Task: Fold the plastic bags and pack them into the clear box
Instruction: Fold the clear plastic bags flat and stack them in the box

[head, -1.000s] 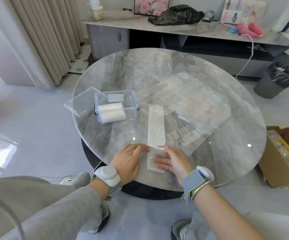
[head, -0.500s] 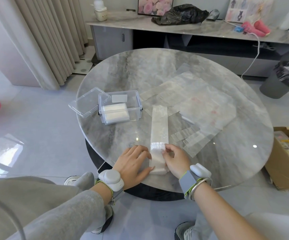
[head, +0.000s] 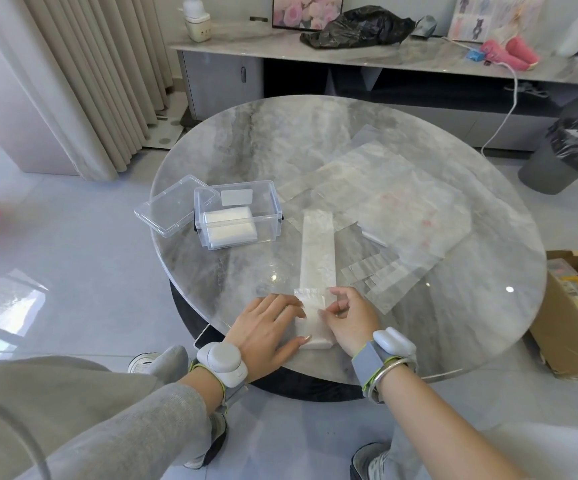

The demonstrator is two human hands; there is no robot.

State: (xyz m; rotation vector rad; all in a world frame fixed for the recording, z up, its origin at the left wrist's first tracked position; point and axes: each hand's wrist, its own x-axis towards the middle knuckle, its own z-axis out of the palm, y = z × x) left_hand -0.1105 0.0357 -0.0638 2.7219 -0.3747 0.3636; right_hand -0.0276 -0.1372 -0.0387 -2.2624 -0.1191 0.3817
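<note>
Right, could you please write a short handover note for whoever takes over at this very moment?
Left hand: flat, pressing the near end of the bag strip.
Right hand: pinching the strip's folded-over end.
Clear box: open, left of the strip, lid beside it, folded bags inside.
Done: this bag narrowed to a strip, first fold begun.
Left: finish folding, pack it, then do the loose bags on the right.

The left hand [head: 267, 327] and right hand [head: 350, 317] hide the near edges of the folded bag [head: 318, 251].
</note>
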